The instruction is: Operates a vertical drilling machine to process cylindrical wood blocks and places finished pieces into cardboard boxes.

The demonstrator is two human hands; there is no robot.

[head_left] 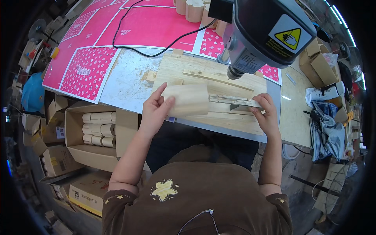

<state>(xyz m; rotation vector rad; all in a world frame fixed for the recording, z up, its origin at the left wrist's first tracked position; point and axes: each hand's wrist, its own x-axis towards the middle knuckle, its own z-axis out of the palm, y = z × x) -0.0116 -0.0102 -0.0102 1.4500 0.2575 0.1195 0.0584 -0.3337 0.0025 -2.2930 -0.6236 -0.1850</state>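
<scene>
Cluttered workshop, workbench (129, 84) covered at far left with pink printed sheets (117, 31), black cable (156, 47) looping across them. Pale wooden board (196, 70) lying at middle of bench as a drill bed, thin wooden strips (217, 79) fixed across it, near edge of board close to bench's front edge. Drill press head (270, 31), dark grey with yellow warning sticker, hanging over board's far right corner, chuck pointing down. Left hand (156, 109) closed on light wooden block (187, 100), thumb on near face, fingers curled round its left end, block held just above board's near left part, tilted slightly. Right hand (266, 115) at board's near right edge, fingers pressed on a narrow wooden piece (235, 101) lying flat there, pinching its right end; grip partly hidden, whether lifted cannot tell. Block just left of narrow piece, ends close, touching or not cannot tell. Block between both hands but only left one on it; right hand well apart from block. More rounded wooden pieces (194, 8) stacked at bench's far edge behind drill. Open cardboard box (92, 135) below bench's left front corner, holding rows of similar pale wooden pieces (98, 128). Other cartons (86, 192) lower left on floor. Right side beyond bench: cardboard boxes (319, 60), crumpled grey cloth (327, 129).
</scene>
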